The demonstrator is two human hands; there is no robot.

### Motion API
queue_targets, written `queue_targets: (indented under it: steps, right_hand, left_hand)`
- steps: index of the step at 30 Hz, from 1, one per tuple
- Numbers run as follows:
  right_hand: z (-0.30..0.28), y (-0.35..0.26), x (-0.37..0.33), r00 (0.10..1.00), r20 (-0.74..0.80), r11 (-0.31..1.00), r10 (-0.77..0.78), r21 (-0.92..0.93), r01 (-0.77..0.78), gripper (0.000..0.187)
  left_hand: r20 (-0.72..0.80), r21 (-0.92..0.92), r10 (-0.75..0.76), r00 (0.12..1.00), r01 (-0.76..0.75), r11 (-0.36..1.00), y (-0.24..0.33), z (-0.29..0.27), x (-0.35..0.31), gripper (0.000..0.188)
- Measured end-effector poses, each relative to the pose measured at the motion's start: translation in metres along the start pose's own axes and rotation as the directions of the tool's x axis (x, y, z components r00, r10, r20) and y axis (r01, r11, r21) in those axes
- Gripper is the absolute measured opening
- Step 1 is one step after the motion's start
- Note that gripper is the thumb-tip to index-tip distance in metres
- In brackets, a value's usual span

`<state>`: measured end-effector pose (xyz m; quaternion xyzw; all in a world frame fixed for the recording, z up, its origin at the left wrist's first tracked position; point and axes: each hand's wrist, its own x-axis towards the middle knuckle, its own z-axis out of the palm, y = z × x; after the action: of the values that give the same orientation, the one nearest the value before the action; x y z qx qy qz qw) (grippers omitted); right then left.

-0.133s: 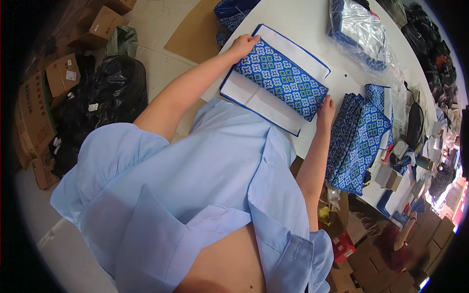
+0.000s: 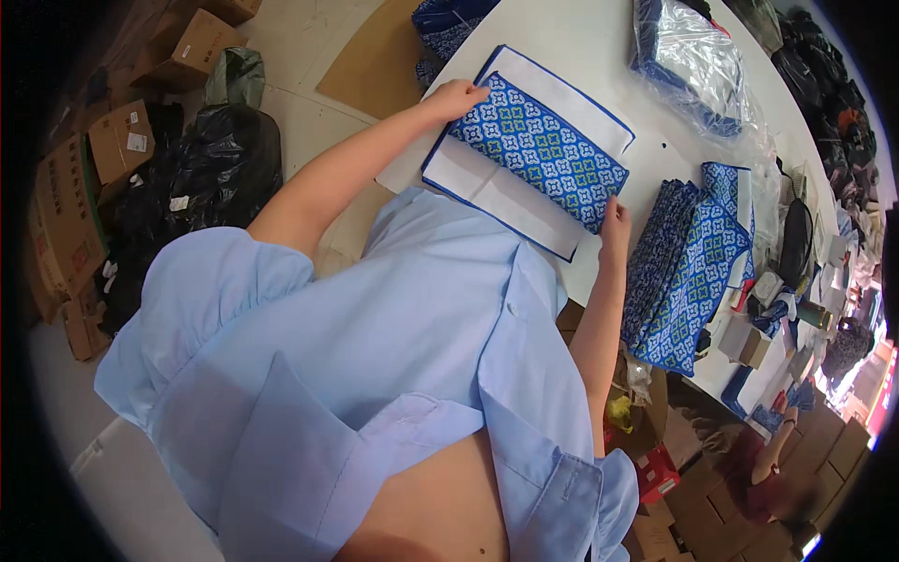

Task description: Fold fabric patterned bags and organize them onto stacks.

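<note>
Big brown boxes (image 2: 192, 51) and shiny black bags (image 2: 229, 159) sit on the floor (image 2: 304, 103) on the left side of the room. A flat brown sheet (image 2: 370, 61) lies on the floor too, near the far left edge of a white, round-edged surface (image 2: 571, 37).

On the surface, right in front of the person, is a blue cloth (image 2: 543, 140). It lies open, with a thin blue edge all around. A wide band with white and green flower shapes runs across its middle, from far left to near right. One white part shows on the far side of the band, and a bigger white part shows on the near side.

The left hand (image 2: 456, 99) has its grip pinched on the far left end of the band. The right hand (image 2: 614, 229) has its grip pinched on the near right end. Both arms are bare below puffy, light blue sleeves (image 2: 229, 281).

Just to the right of the right hand is a pile of blue cloths (image 2: 670, 272) with the same kind of flowers. Far to the right, a clear plastic bag (image 2: 688, 56) has blue things inside. Near the right side, another person (image 2: 773, 468) in dark red has an arm stretched out.
</note>
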<state>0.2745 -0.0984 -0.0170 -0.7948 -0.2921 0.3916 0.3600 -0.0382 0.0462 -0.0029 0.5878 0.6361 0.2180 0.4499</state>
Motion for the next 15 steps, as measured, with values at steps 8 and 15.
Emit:
queue_targets:
  steps: [8,15]
  right_hand:
    - [0.028,-0.022,-0.038,0.792,-0.414,0.886,-0.449,-0.318,0.337,0.024]
    - [0.038,-0.014,-0.038,0.739,-0.275,0.589,-0.615,-0.783,0.198,0.025]
  left_hand:
    - [-0.152,0.352,0.265,0.952,-0.199,0.915,0.021,0.014,-0.046,0.025]
    - [-0.107,0.746,0.391,0.914,-0.187,0.640,0.005,0.035,-0.052,0.025]
